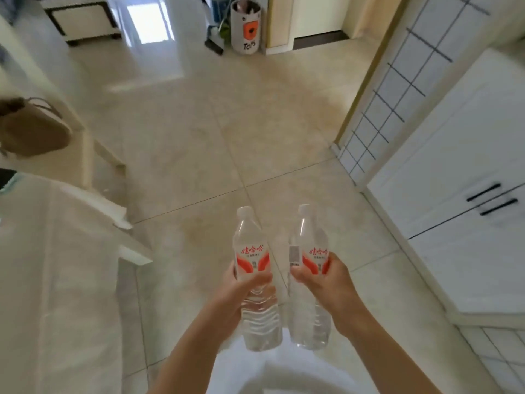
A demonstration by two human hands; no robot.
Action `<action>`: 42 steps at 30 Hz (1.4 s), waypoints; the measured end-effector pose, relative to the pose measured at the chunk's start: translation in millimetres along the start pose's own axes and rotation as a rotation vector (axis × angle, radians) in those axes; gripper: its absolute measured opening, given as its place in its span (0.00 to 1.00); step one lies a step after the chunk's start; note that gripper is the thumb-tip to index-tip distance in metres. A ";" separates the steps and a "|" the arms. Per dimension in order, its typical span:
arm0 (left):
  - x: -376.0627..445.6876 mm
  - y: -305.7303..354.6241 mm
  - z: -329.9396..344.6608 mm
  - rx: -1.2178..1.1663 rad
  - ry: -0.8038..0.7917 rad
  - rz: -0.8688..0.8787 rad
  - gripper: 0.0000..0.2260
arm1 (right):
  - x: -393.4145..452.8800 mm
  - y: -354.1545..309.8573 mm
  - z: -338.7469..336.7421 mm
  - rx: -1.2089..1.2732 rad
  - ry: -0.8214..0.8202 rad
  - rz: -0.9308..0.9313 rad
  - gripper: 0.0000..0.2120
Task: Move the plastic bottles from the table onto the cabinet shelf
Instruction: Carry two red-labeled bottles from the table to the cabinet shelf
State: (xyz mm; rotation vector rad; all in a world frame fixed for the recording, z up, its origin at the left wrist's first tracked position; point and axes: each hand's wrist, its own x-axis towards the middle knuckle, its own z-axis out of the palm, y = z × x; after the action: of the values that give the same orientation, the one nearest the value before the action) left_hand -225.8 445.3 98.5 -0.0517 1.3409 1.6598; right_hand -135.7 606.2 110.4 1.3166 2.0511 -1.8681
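Note:
Two clear plastic water bottles with white caps and red-and-white labels are held upright over the tiled floor, side by side and a little apart. My left hand [241, 291] grips the left bottle [254, 251] around its middle. My right hand [326, 280] grips the right bottle [308, 245] at the label. A white cabinet [468, 172] with black handles stands at the right; its doors look closed and no shelf shows. The white-covered table [56, 280] lies at the lower left.
A chair with a brown bag [31, 126] on it stands at the left, beyond the table. A white bin [245, 24] with an orange mark stands far ahead by a doorway. A gridded glass panel [397, 89] rises at the right. Beige floor tiles stretch ahead.

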 end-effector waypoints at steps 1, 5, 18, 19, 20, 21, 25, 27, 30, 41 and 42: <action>15.5 3.7 17.7 0.027 -0.024 -0.027 0.18 | 6.5 0.6 -18.2 0.019 0.046 0.004 0.23; 67.0 9.9 68.4 0.152 -0.114 -0.096 0.26 | 27.0 6.0 -74.6 0.045 0.215 0.053 0.25; 240.3 77.6 173.1 0.459 -0.313 -0.165 0.32 | 117.2 -9.8 -185.7 0.325 0.657 0.185 0.27; 255.6 87.4 182.6 0.469 -0.337 -0.165 0.29 | 125.2 -14.6 -193.4 0.346 0.689 0.187 0.28; 267.4 95.9 191.2 0.479 -0.356 -0.168 0.28 | 130.7 -19.0 -199.7 0.362 0.715 0.192 0.28; 280.9 104.4 201.5 0.494 -0.384 -0.178 0.28 | 137.0 -23.1 -206.9 0.381 0.747 0.201 0.28; 325.3 125.2 242.4 0.584 -0.478 -0.193 0.31 | 156.0 -35.7 -230.5 0.449 0.857 0.222 0.28; 338.8 128.4 262.0 0.626 -0.492 -0.199 0.28 | 162.5 -38.3 -240.2 0.479 0.904 0.234 0.28; 356.0 126.6 292.1 0.695 -0.529 -0.209 0.23 | 169.4 -39.2 -258.3 0.514 0.964 0.260 0.28; 398.8 86.5 412.4 0.889 -0.642 -0.229 0.16 | 179.8 -15.4 -358.7 0.555 1.079 0.293 0.26; 401.4 81.5 429.4 0.893 -0.658 -0.238 0.17 | 181.1 -10.4 -372.8 0.553 1.075 0.288 0.26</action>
State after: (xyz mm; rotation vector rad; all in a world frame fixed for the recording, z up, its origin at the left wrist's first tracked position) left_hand -279.7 1036.2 102.1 0.7601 1.3537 0.6644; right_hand -79.5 1016.9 111.9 3.0635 1.4035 -1.8155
